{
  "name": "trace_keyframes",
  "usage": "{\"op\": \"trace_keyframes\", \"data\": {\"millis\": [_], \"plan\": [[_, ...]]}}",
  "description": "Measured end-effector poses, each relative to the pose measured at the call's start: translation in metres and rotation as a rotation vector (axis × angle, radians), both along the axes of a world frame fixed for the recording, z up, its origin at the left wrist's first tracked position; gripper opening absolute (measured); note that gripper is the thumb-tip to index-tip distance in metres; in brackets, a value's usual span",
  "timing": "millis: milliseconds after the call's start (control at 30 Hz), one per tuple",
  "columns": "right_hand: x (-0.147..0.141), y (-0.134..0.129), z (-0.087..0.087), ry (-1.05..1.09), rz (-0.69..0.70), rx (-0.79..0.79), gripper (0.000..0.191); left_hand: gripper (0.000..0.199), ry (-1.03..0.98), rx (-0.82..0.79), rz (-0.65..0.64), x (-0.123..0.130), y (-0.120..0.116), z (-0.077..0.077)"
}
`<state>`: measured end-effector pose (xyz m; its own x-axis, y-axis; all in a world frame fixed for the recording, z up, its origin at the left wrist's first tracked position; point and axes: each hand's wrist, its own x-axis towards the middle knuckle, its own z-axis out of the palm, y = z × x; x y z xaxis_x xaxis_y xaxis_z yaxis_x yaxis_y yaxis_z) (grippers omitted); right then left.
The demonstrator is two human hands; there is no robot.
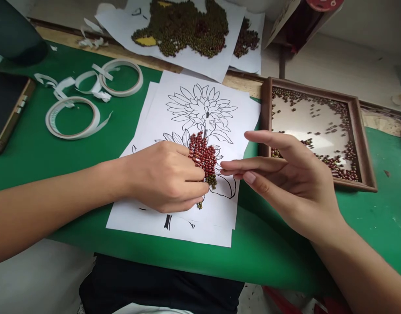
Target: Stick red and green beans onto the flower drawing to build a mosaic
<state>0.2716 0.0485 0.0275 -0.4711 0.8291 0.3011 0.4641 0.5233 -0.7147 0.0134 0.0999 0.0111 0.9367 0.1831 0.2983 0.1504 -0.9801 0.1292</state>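
A white sheet with a line drawing of flowers (200,98) lies in front of me. Red beans (203,155) cover part of the lower flower, and a few green beans (211,181) sit just below them. My left hand (169,176) rests on the sheet with its fingers curled against the left side of the beans; its fingertips are mostly hidden. To the right, my right hand (282,179) hovers over the sheet's edge, fingers stretched out and apart from the thumb. No object shows in it.
A wooden-framed tray (367,152) of loose beans stands at the right. Tape rolls (96,120) and scraps lie left, near a phone (11,109) and a dark cup (17,35). Behind is a bean-covered picture (187,30). The green table (148,257) ends close to my lap.
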Motion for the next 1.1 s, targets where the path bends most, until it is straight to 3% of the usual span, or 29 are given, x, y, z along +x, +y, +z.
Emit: {"op": "trace_keyframes", "data": {"millis": [167, 333, 400, 533, 733, 867, 1100], "plan": [[-0.001, 0.002, 0.003, 0.065, 0.033, -0.060, 0.055, 0.015, -0.134, 0.081, 0.040, 0.001, 0.000, -0.001], [0.000, 0.000, 0.003, 0.095, 0.055, -0.101, 0.058, 0.015, -0.211, 0.008, 0.310, 0.001, -0.002, 0.001], [0.001, -0.003, 0.004, 0.079, 0.063, -0.118, 0.059, 0.018, -0.208, -0.035, 0.352, 0.001, -0.003, 0.001], [0.001, -0.007, 0.004, 0.089, 0.076, -0.202, 0.061, 0.016, -0.208, -0.063, 0.333, 0.003, -0.005, 0.000], [0.002, -0.011, 0.004, 0.273, 0.057, -0.395, 0.055, 0.017, -0.225, -0.107, 0.386, 0.004, -0.006, 0.001], [0.002, -0.010, -0.001, 0.268, 0.053, -0.333, 0.052, 0.016, -0.202, -0.107, 0.358, 0.005, -0.006, 0.001], [-0.005, -0.006, -0.007, 0.166, 0.037, -0.142, 0.048, 0.031, -0.193, -0.032, 0.237, 0.013, -0.009, -0.009]]}}
